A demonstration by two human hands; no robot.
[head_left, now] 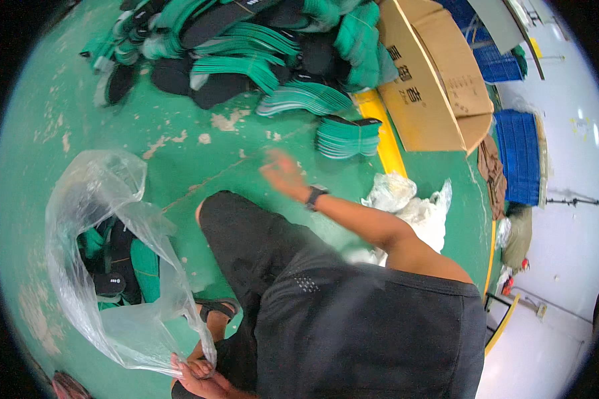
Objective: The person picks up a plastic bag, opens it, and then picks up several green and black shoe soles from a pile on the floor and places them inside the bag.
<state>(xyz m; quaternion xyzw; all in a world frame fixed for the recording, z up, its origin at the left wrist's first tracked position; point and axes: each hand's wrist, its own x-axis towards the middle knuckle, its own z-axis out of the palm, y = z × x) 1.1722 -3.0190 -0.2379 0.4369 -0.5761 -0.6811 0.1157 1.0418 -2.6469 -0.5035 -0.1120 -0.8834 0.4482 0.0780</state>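
My left hand sits at the bottom edge and grips the rim of a clear plastic bag. The bag lies open on the green floor and holds several green and black shoe insoles. My right hand, with a black watch on its wrist, is stretched out over the floor. It is blurred, holds nothing, and its fingers are apart. Closest to it is a small stack of green insoles, a little beyond the fingertips. Further back lies a big heap of green and black insoles.
An open cardboard box lies on its side beside a yellow floor line. Crumpled white plastic sits under my right arm. Blue crates stand at the right. My bent knee in black trousers is between the hands.
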